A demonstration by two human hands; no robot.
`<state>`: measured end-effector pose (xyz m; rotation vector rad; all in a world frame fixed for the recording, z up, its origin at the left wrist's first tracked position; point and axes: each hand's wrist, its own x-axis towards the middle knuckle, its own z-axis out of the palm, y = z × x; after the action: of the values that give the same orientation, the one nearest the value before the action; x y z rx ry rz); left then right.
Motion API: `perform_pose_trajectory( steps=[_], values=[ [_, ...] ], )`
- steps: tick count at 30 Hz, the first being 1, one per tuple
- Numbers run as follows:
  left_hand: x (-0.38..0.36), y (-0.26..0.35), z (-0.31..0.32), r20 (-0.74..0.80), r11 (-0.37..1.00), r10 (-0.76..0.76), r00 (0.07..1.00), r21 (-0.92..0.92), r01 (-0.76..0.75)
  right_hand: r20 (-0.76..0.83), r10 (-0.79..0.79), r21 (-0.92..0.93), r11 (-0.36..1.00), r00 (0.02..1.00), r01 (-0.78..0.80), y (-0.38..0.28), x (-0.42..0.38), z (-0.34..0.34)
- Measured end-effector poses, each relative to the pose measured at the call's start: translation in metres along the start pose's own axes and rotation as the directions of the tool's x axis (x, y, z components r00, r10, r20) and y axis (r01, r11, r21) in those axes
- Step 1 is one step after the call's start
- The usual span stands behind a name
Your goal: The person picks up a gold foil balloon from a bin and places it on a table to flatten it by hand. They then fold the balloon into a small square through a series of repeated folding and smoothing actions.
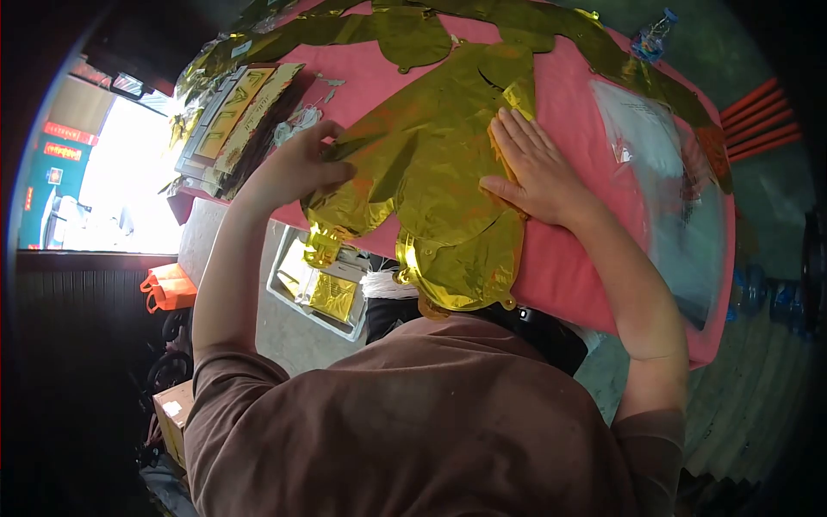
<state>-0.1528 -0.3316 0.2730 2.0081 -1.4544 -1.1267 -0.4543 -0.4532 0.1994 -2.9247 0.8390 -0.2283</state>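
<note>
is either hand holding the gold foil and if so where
The right hand lies flat on the gold foil near its right edge, not gripping; the left hand curls at the left edge, but whether it pinches cannot be told.

Pink-covered table (564, 267): gold foil (448, 129), printed packs (244, 116), apparently clear plastic bag (680, 215).

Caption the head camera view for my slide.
Right hand flat on crinkled gold foil, left hand at its edge, over a pink-covered table.
</note>
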Motion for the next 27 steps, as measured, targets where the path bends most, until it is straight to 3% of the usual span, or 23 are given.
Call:
perform_pose_trajectory(
  steps=[3,6,7,8,10,14,16,17,19,20,22,26,27],
  values=[
    [-0.021,0.012,0.000,-0.020,0.986,0.090,0.996,-0.140,-0.092,0.004,0.006,0.006,1.000,1.000,-0.006,0.000,-0.001,-0.001],
    [-0.031,0.036,0.015,-0.055,0.968,0.203,0.978,-0.141,-0.209,0.000,0.007,0.007,1.000,1.000,-0.007,0.000,0.000,0.001],
    [-0.027,0.034,0.020,0.004,0.937,0.252,0.968,-0.253,-0.243,-0.008,0.016,0.016,1.000,1.000,-0.016,-0.001,0.000,0.000],
    [-0.026,0.040,0.026,0.000,0.935,0.252,0.968,-0.256,-0.244,-0.006,0.013,0.013,1.000,1.000,-0.013,-0.002,0.000,-0.002],
    [-0.023,0.058,0.043,0.009,0.923,0.379,0.925,-0.078,-0.378,0.019,0.045,0.081,0.996,0.999,-0.046,-0.006,0.001,-0.010],
    [-0.007,0.090,0.073,0.093,0.928,0.354,0.931,-0.158,-0.337,-0.023,-0.001,0.095,0.995,1.000,0.004,-0.004,0.001,-0.009],
    [0.002,0.098,0.086,0.257,0.958,0.273,0.927,-0.164,-0.236,0.005,-0.012,0.046,0.999,1.000,0.012,-0.003,0.000,-0.012],
    [0.006,0.095,0.091,0.251,0.957,0.274,0.928,-0.167,-0.238,0.006,-0.018,0.042,0.999,1.000,0.017,-0.001,0.001,-0.009],
    [0.011,0.092,0.098,0.376,0.920,0.372,0.849,-0.025,-0.392,-0.061,-0.038,0.045,0.998,0.997,0.041,0.003,-0.001,0.001],
    [0.012,0.090,0.097,0.376,0.920,0.372,0.849,-0.026,-0.391,-0.060,-0.037,0.045,0.998,0.997,0.040,0.006,0.000,0.004],
    [0.005,0.090,0.082,0.457,0.962,0.272,0.847,-0.106,-0.252,-0.042,-0.032,-0.085,0.996,0.999,0.029,0.007,0.002,0.008],
    [0.032,0.062,0.046,0.445,0.936,0.346,0.826,-0.232,-0.266,-0.024,-0.001,0.043,0.999,1.000,0.002,-0.001,0.000,-0.003],
    [0.048,0.045,0.043,0.176,0.904,0.428,0.887,-0.053,-0.425,-0.006,0.013,0.055,0.998,1.000,-0.012,-0.002,0.000,-0.004]
  ],
)
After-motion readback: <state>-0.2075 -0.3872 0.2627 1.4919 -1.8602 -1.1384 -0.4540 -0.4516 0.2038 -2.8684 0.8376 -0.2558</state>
